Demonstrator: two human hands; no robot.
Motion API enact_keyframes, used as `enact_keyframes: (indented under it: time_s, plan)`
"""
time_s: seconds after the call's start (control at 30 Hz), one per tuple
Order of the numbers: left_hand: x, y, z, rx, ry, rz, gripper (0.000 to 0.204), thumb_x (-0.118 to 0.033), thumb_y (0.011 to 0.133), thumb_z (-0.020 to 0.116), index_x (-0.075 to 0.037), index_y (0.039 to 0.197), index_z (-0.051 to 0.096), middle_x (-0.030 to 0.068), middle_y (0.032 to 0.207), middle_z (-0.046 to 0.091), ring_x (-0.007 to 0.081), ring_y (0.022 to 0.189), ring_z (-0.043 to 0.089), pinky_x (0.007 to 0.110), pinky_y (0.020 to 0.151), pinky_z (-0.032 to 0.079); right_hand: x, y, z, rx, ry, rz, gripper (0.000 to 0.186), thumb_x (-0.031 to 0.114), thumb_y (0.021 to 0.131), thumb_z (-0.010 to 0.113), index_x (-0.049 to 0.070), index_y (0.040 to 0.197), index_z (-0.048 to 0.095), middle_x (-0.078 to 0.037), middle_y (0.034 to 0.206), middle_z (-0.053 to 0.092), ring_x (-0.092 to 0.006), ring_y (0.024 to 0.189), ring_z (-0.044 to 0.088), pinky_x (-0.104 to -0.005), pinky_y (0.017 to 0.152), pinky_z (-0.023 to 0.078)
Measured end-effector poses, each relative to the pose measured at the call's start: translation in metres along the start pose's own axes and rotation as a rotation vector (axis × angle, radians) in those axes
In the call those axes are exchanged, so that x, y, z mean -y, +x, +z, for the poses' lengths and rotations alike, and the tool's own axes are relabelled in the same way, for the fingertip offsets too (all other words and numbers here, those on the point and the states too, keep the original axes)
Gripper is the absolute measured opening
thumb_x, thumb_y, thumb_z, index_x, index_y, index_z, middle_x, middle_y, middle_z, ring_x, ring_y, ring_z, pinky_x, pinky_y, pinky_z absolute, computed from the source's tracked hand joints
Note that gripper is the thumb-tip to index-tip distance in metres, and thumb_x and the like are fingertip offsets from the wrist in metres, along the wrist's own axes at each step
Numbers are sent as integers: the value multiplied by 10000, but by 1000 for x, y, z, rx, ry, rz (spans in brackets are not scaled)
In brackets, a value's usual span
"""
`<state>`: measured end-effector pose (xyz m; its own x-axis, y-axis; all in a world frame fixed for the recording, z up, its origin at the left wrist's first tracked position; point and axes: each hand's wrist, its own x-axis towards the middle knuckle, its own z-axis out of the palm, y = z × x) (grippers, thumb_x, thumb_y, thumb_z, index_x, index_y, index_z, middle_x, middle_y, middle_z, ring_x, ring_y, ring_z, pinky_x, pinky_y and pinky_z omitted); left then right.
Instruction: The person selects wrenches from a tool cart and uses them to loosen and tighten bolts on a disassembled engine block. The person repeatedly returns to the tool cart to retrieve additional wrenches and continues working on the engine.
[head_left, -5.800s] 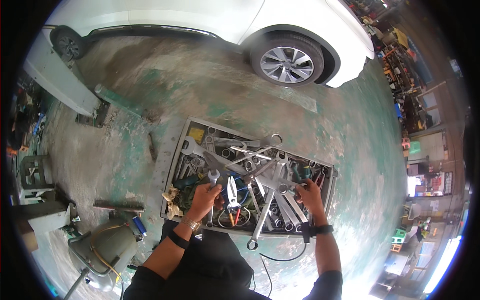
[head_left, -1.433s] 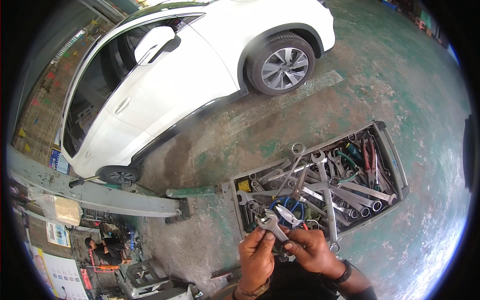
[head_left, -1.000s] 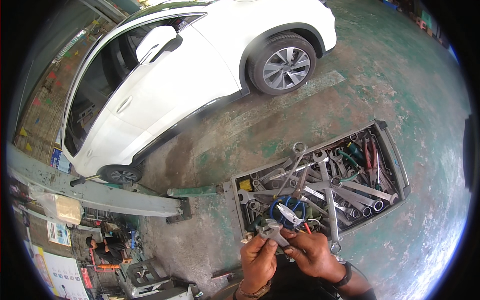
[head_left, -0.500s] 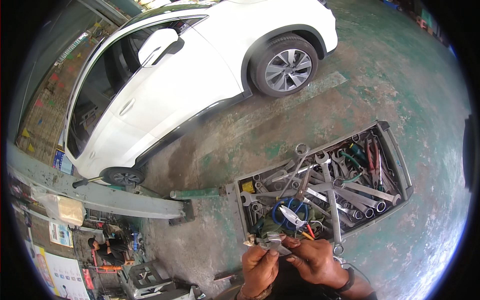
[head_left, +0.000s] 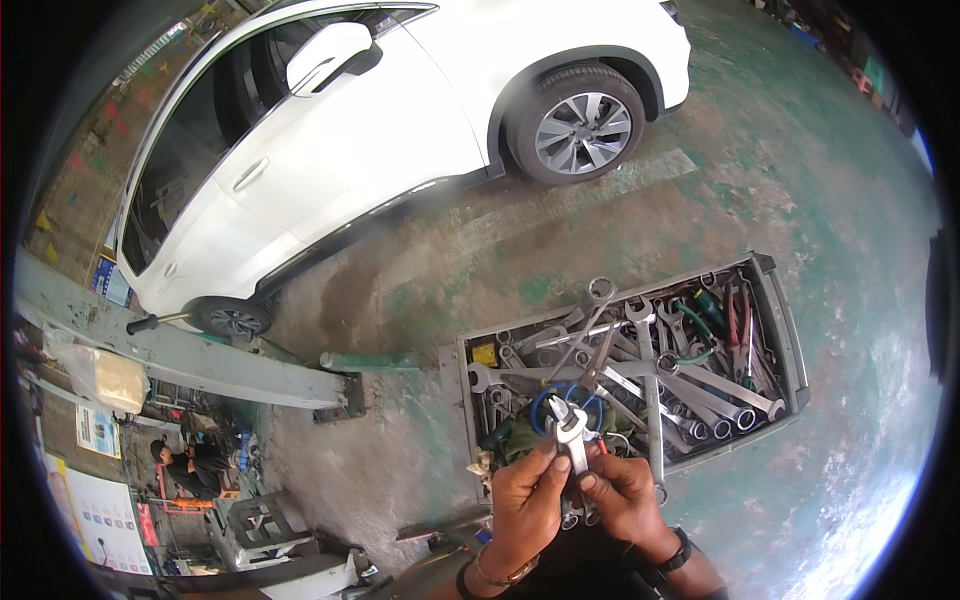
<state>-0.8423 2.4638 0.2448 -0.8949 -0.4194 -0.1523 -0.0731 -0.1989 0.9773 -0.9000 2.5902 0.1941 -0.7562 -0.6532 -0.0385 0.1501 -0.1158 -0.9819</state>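
My left hand [head_left: 527, 497] is closed, its thumb and fingers pinching a silver open-ended wrench [head_left: 573, 432] whose jaw points up, away from me. Close on the other side, my right hand [head_left: 625, 497] has its fingers curled in against the same bundle. Ring ends [head_left: 571, 521] of wrenches stick out below, between the two hands; how many wrenches there are is hidden. Just beyond the hands lies an open metal tool drawer [head_left: 795, 365], heaped with wrenches. Blue loop-shaped handles [head_left: 596, 408] and a green cloth [head_left: 520, 435] lie at its near left part.
Red-handled pliers [head_left: 733, 318] lie at the drawer's right end. One long wrench [head_left: 653, 420] reaches across its near edge. A white car [head_left: 370, 140] stands on the worn floor beyond. At left are a grey lift post [head_left: 190, 350] and a seated person [head_left: 195, 470].
The wrench between my hands has turned so its open jaw points upward, with ring ends showing below. My hands have moved closer to level, and the view has shifted slightly.
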Motion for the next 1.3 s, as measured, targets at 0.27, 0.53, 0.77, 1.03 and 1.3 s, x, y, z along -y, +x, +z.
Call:
enact_keyframes:
  time_s: [0.27,0.53,0.77,1.03,1.3]
  plan:
    - [1,6,2,-24,52,46,241,-14,966,461,74,1146,595,100,996,683,123,864,637,236,745,509,-8,2,4,-1,211,71,197,137,942,598,-40,864,639,-42,685,636,-87,631,563,-237,588,453]
    - [1,7,1,-46,107,51,236,-20,966,472,68,1146,597,86,964,692,89,777,627,206,638,503,-7,6,3,35,241,88,205,132,956,574,-25,838,634,-35,692,636,-83,630,561,-237,581,450]
    - [0,8,1,-59,70,31,231,-23,962,486,66,1139,604,84,963,690,84,783,620,209,645,500,-6,7,4,17,239,112,198,137,949,589,-27,846,634,-32,692,635,-82,632,561,-238,581,453]
    - [23,17,-7,-106,34,-47,208,-78,961,521,44,1089,630,46,906,671,90,783,607,227,694,489,-13,9,2,-30,77,194,166,97,922,605,-61,965,635,-26,704,588,-57,660,517,-239,567,440]
    - [93,48,-23,-245,-334,-324,77,-82,927,585,-20,959,617,10,742,587,85,580,494,224,521,388,-50,8,-16,-173,-157,320,258,188,905,613,-50,1003,627,-153,745,639,-180,658,599,-336,643,486]
